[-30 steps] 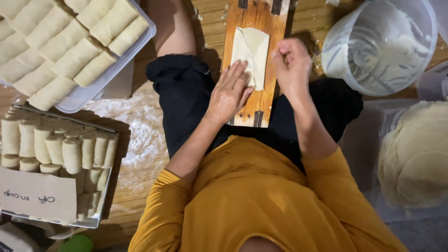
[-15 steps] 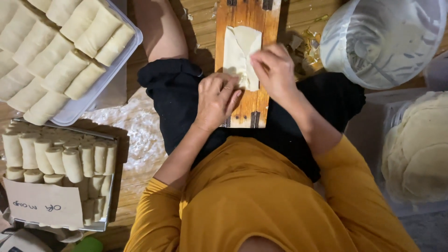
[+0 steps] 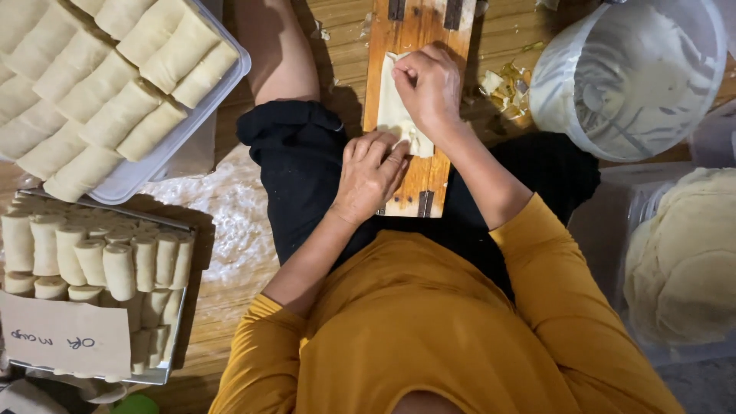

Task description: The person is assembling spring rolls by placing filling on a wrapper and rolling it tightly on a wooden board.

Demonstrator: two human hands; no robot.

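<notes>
Pale wrapper sheet [image 3: 397,115] lies on wooden board [image 3: 410,107], upper centre of frame. Right hand [image 3: 431,88] pinches its top edge; left hand [image 3: 369,178] presses lower corner, fingers flat. Judgement: fold snug, edges aligned.

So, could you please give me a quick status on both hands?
Left hand pressing wrapper edge on board. Right hand pinching its upper fold. Nothing in the way.
</notes>
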